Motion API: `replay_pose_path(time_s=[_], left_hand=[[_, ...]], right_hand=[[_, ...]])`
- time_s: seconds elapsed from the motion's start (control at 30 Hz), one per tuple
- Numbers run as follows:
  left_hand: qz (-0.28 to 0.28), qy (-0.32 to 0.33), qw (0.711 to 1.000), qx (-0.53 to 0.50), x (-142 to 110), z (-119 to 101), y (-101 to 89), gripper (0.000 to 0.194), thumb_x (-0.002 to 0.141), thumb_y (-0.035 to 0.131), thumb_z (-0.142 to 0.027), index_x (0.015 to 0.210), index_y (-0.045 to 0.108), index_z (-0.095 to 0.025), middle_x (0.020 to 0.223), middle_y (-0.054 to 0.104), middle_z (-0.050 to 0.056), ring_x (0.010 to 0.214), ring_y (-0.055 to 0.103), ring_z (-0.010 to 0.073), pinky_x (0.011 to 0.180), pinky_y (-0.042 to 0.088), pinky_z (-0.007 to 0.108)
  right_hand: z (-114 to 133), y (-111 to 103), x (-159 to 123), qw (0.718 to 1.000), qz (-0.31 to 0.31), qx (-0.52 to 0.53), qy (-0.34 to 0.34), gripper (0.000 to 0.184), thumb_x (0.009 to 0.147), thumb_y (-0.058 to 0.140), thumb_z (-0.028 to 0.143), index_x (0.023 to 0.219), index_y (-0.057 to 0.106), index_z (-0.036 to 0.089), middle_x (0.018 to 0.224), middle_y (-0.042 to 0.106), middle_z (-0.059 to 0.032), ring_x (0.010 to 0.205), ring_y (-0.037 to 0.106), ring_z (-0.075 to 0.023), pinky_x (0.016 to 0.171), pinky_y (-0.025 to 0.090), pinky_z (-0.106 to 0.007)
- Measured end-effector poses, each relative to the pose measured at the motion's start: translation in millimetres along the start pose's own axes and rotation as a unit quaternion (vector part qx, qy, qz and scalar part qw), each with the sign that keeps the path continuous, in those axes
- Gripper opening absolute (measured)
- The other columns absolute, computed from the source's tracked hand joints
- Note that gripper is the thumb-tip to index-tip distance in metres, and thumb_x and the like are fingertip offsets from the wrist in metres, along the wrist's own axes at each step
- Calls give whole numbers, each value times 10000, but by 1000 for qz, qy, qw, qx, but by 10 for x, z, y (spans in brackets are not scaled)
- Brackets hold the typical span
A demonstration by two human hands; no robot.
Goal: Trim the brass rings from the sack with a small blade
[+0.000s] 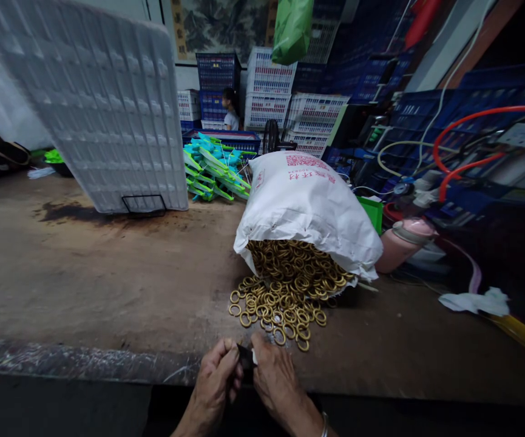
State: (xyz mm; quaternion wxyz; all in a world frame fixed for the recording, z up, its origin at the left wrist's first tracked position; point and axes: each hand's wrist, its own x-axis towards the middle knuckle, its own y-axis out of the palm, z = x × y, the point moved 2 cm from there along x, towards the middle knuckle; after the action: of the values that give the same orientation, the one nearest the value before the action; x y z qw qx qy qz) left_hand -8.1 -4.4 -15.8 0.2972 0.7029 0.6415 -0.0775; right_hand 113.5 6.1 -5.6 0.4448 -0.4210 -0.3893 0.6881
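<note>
At the table's front edge my left hand (216, 379) and my right hand (277, 376) are held close together, fingers closed in a pinch. Between them shows a small dark piece (244, 357), its kind too unclear to name. A bit of white peeks out beside my right thumb. What exactly each set of fingertips grips is hidden. Just beyond my hands lies a loose pile of brass-coloured rings (284, 306). They spill from the mouth of a white woven sack (305, 194) lying on its side, with more rings inside.
A translucent ribbed plastic panel (121, 115) stands in a black wire holder (144, 205) at left. Behind are green and blue plastic pieces (214, 167). A pink bottle (403, 243), orange hoses (467, 124) and crumpled white tissue (476, 300) sit right. Stacked crates (269, 85) and a person are farther back.
</note>
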Motion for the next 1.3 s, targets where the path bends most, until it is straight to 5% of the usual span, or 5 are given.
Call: replay_pose_path(time_s=[0.23,0.33,0.6,1.07,1.3], left_hand=[[-7,-2,1000,2,-125,-77,-32,450,611,607,-597,645,399,-200,468,468,-80,363,378,43,345,216,147],[-4,1,999,-32,-132,-102,-66,428,622,622,-567,672,407,-200,492,482,-84,375,375,34,365,238,143],[37,30,998,-46,-85,-70,-130,339,690,617,-477,679,436,-191,531,494,-70,417,388,40,399,270,156],[21,31,999,8,-98,-48,-135,389,663,603,-540,669,430,-191,526,480,-62,399,380,43,381,267,147],[22,88,994,62,-151,-129,-132,413,680,579,-553,596,416,-183,512,442,-54,423,359,52,399,275,160]], right_hand=[[-175,-8,111,997,-62,21,43,317,680,393,28,938,509,171,730,624,-41,663,562,-167,566,273,-248],[-181,31,104,994,-79,70,7,310,665,377,24,892,503,192,714,593,-14,663,533,-145,585,288,-230],[8,79,-62,990,-30,102,-91,437,657,375,48,1055,466,205,820,564,-20,765,490,-165,681,328,-244],[78,5,-45,993,6,104,-52,372,649,366,42,954,498,207,786,587,-14,723,512,-155,660,326,-230],[78,-84,-67,993,40,76,-84,346,676,377,66,968,506,199,761,590,-16,699,514,-154,618,314,-231]])
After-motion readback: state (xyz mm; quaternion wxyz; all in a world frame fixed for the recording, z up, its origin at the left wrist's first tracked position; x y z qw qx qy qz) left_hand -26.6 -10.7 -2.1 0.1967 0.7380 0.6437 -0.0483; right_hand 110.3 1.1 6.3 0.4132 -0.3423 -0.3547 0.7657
